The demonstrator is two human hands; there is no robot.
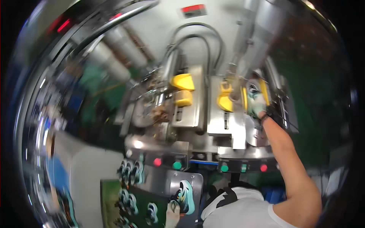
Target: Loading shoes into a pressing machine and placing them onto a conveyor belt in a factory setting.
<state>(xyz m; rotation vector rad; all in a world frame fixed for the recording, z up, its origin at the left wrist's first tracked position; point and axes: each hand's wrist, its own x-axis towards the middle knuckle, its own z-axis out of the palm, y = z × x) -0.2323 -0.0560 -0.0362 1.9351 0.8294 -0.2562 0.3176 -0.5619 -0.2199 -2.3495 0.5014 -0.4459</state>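
On the right side of the machine, my right hand (258, 105), in a pale glove, grips a teal and dark sneaker (253, 89) that sits between two upright yellow pads (265, 92). The hand covers the near end of that shoe. Low in the view, my gloved left hand (173, 213) has its fingers closed at the dark side of another teal and black sneaker (186, 197). This shoe lies on a grey metal plate (197, 181) with its pale teal sole edge to the right. Some of the left fingers are hidden against the shoe.
Yellow blocks (183, 81) stand on the left metal bed, and more yellow blocks (225, 102) on the right one. Green and red buttons (224, 168) line the front panel. Several sneakers (131, 172) rest on a green board (110, 201) at lower left. Black hoses (195, 24) arch behind.
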